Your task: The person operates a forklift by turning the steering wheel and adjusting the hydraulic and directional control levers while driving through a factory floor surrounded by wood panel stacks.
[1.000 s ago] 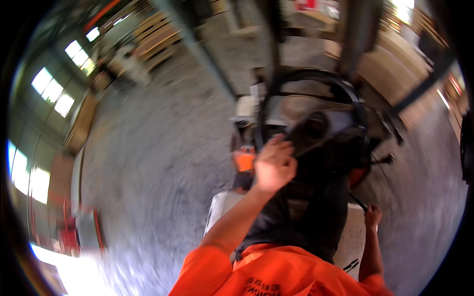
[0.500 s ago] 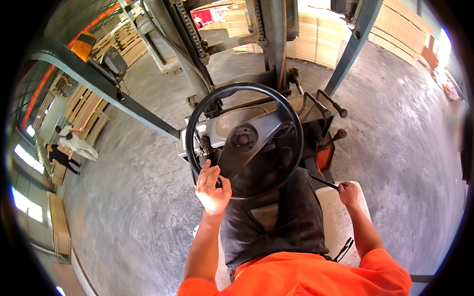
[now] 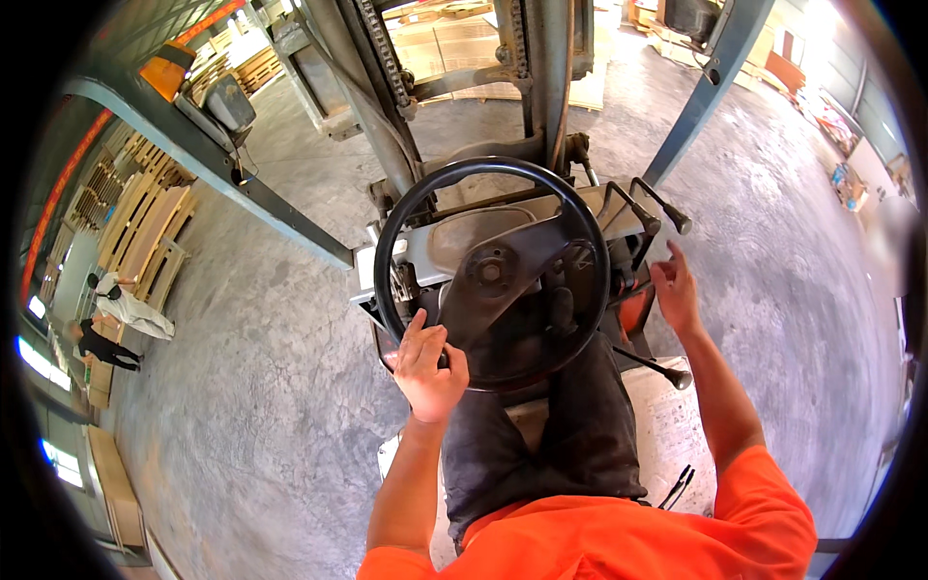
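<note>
My left hand is closed around the lower left of the black steering wheel, its fingers bent over the rim and a dark knob showing beside the thumb. To the right of the wheel my right hand is raised, holding nothing, index finger and thumb apart. Just beyond it stand black-knobbed control levers. Below that hand, a long lever with a round black knob slants out over the pale worn body panel, with no hand on it.
The forklift's mast, with chains and hoses, rises ahead between blue-grey posts. Flat board stacks lie past the mast. At the left, two people are near wooden pallets. Grey concrete floor surrounds the truck.
My right hand has let go of the long knobbed lever and moved forward toward the front levers. My left hand stays on the wheel. The surroundings have shifted, with the far stacks displaced leftward.
</note>
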{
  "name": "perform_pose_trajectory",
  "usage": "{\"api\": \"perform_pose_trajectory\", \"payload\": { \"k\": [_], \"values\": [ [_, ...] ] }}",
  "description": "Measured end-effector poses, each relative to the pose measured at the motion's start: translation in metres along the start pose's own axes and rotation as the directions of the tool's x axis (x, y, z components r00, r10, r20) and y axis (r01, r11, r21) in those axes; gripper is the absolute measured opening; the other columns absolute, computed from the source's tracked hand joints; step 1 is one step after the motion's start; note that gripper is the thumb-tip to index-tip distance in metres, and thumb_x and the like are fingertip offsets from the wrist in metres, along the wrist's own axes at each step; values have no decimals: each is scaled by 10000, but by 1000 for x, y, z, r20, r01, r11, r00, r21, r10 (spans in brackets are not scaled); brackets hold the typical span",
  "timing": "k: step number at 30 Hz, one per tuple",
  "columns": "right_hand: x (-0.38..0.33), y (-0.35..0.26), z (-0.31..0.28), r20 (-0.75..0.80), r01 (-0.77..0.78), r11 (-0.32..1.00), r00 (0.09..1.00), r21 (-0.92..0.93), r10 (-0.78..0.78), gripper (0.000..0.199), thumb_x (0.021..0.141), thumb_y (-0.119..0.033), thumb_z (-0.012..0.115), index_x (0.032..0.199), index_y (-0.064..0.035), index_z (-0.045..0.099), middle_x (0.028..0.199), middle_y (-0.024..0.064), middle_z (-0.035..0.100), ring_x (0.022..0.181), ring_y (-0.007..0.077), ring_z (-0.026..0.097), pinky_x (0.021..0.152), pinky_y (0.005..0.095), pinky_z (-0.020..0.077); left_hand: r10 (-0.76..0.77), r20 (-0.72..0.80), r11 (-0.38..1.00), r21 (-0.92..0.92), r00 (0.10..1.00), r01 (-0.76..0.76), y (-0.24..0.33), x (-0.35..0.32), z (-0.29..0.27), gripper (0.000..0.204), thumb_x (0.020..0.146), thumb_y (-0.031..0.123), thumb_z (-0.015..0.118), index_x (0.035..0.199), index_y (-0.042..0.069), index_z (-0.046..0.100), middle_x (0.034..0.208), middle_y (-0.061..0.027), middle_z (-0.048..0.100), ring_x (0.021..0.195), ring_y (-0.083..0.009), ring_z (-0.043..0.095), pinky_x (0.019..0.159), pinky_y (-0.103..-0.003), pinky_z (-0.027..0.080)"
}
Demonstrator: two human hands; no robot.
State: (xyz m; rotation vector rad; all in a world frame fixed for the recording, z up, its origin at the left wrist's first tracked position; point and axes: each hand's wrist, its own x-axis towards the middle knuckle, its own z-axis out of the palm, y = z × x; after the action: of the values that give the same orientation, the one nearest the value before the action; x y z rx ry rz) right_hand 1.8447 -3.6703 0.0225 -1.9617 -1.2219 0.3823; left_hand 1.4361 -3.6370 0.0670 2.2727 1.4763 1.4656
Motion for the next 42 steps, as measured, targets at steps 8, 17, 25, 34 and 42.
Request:
{"api": "perform_pose_trajectory", "payload": {
  "k": [8,17,25,34,42],
  "values": [
    [93,-66,40,3,-137,989,991,58,137,452,924,-204,576,1346,-58,508,768,84,655,640,147,615,630,307,494,-67,47,993,-91,997,71,-35,56,-4,172,681,-53,600,840,-36,664,864,-151,657,1018,-388,656,815,-414,550],
    [139,-125,69,8,-198,970,980,140,199,396,925,-189,590,1295,-52,555,677,49,606,560,112,552,544,285,453,-66,75,984,-160,995,77,-65,107,-9,173,663,-53,595,829,-26,636,811,-126,633,948,-393,657,832,-431,549],
    [105,-157,55,10,-143,986,989,-81,145,476,875,-186,615,1327,-69,524,750,96,654,643,180,619,596,330,483,-114,198,974,-169,973,149,-87,155,-28,171,671,-45,608,835,-22,652,820,-138,644,958,-372,665,807,-409,548],
    [-64,-165,-12,170,-1,845,980,-534,108,387,740,-84,715,1117,-42,639,1171,149,577,1093,349,547,929,411,459,-68,224,967,-224,972,119,-102,202,-35,153,667,-28,626,816,-5,652,812,-144,645,952,-347,670,782,-394,551],
    [-7,-181,16,4,-205,931,976,-303,216,522,823,-197,681,1300,-59,517,1113,150,622,960,321,600,849,406,483,-15,209,960,-271,978,72,-91,205,-36,168,647,-30,632,809,7,655,787,-122,637,935,-343,670,800,-395,555]
  ]
}}
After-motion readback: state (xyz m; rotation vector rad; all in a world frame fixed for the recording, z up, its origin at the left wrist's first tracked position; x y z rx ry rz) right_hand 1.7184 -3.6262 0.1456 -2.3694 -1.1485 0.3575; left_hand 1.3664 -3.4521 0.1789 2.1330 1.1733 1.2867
